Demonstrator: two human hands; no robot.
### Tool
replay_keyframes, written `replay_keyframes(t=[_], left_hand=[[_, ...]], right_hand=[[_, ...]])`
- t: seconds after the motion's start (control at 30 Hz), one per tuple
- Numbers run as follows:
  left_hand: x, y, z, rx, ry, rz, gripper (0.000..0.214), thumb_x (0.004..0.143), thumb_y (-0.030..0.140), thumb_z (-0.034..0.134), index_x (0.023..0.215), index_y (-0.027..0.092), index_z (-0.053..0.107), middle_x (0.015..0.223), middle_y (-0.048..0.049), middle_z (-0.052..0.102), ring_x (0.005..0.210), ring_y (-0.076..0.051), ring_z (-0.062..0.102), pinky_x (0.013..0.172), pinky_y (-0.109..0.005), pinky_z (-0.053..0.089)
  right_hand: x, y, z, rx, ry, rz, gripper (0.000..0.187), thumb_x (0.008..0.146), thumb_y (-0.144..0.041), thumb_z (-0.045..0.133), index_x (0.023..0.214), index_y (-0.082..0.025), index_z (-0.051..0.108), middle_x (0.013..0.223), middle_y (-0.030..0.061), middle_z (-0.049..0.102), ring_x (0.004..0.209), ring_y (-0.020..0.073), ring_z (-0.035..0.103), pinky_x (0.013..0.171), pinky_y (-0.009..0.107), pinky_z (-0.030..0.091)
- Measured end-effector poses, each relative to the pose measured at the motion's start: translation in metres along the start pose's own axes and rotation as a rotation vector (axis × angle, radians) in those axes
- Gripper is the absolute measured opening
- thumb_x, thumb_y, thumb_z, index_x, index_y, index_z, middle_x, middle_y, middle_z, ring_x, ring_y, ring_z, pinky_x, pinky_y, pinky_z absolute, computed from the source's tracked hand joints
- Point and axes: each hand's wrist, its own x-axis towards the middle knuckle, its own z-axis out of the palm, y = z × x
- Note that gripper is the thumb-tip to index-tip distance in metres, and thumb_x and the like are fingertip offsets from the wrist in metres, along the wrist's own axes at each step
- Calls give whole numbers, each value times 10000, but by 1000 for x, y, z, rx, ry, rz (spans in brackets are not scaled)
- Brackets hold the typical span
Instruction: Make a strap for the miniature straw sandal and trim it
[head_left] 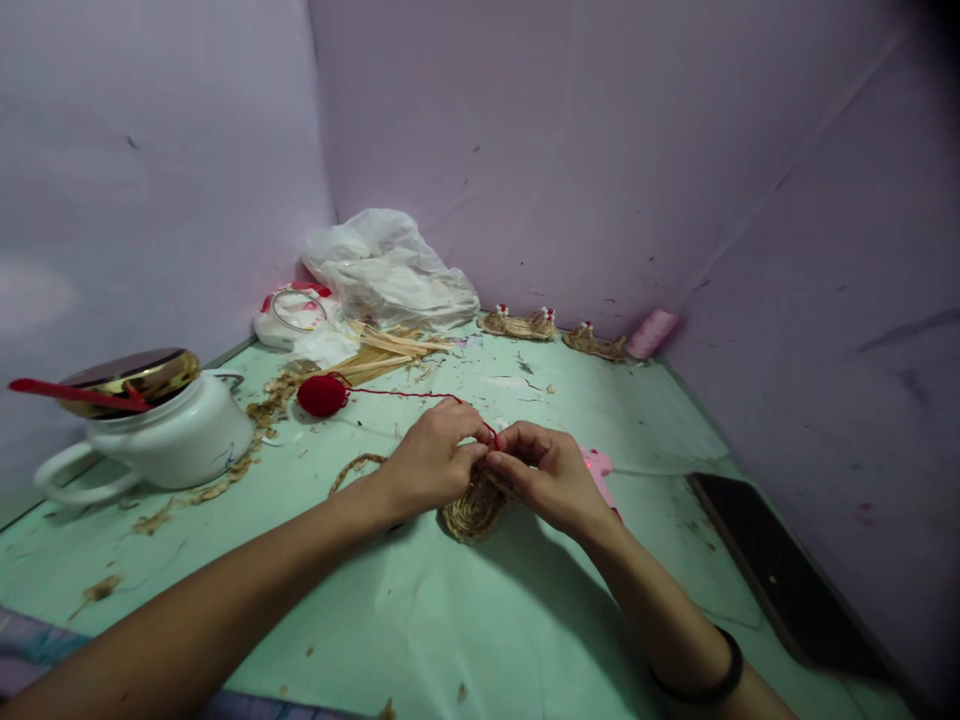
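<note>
My left hand (435,452) and my right hand (553,478) meet at the middle of the table, fingertips almost touching. Both pinch red yarn (397,393), which runs from a red yarn ball (322,395) at the left. Below the fingers is a coiled oval piece of braided straw (472,510); its upper part is hidden by my hands. My right fingers seem to steady its edge. A loose straw braid (355,466) curves out behind my left wrist. Beyond my right hand lies a pink object (598,462), partly covered.
A white pot (176,435) with a gold-rimmed lid and red stick (75,392) stands left. Straw strips (386,355) and a plastic bag (390,270) lie behind. Coiled straw pieces with beads (517,326) and a pink spool (651,333) sit by the wall. A black phone (795,580) lies right.
</note>
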Motion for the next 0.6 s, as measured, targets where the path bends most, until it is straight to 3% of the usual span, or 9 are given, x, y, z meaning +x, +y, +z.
replay_keyframes(t=[0.23,0.47,0.6], left_hand=[[-2,2,-1,170,-107,29,169,783,121,418,685,150,552,772,-76,595,763,-188,503,743,-343,411],[-2,4,-10,-66,-133,-73,132,720,115,524,642,154,623,810,-49,649,800,-158,562,760,-278,426],[0,1,-9,-109,-82,-163,190,707,99,517,793,150,678,826,-41,674,809,-153,587,778,-276,426]], right_hand=[[-2,0,1,110,18,68,138,620,-233,657,607,-161,539,548,-30,547,470,65,431,418,190,328],[-3,-6,1,164,41,133,152,572,-215,687,582,-156,547,506,-29,545,407,43,396,359,177,284],[-3,-7,2,187,45,125,138,576,-177,671,582,-166,534,488,-51,524,391,37,389,350,171,280]])
